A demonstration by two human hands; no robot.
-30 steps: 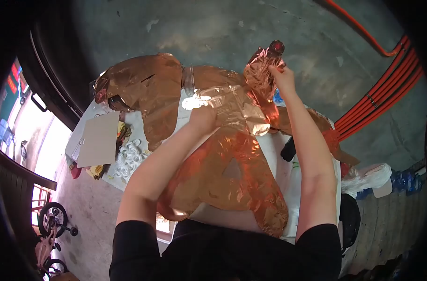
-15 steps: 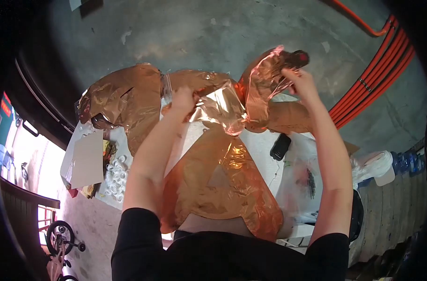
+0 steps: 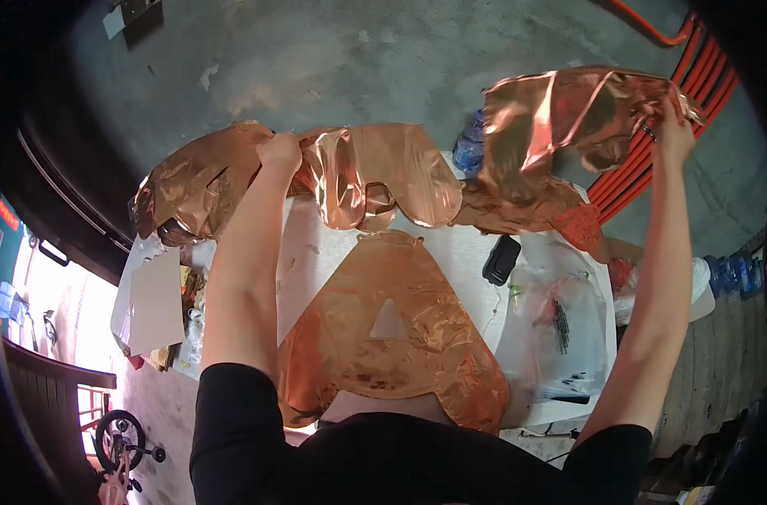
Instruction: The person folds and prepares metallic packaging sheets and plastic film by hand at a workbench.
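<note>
A flat copper foil letter balloon shaped like an A [image 3: 383,353] lies on the white table [image 3: 303,244] in front of me. My left hand [image 3: 280,153] is closed on the left edge of a foil balloon [image 3: 413,164] at the far side of the table. Out to the right, my right hand [image 3: 675,135] pinches the end of another shiny foil balloon [image 3: 531,126], raised and stretched leftward; its letter cannot be made out. Below that lies more crumpled foil [image 3: 518,206]. Left of my left hand rests a further creased foil balloon [image 3: 202,181].
A black phone-like object [image 3: 502,259] and a clear plastic bag [image 3: 535,337] lie on the table's right. A pale card [image 3: 156,300] is at its left. Behind stands a blue-tinted bottle [image 3: 469,147]. Orange pipes [image 3: 653,126] run along the floor at right.
My right hand has moved right, spreading the bunched foil out wide. My left hand has shifted left, and the middle foil balloon now lies flatter.
</note>
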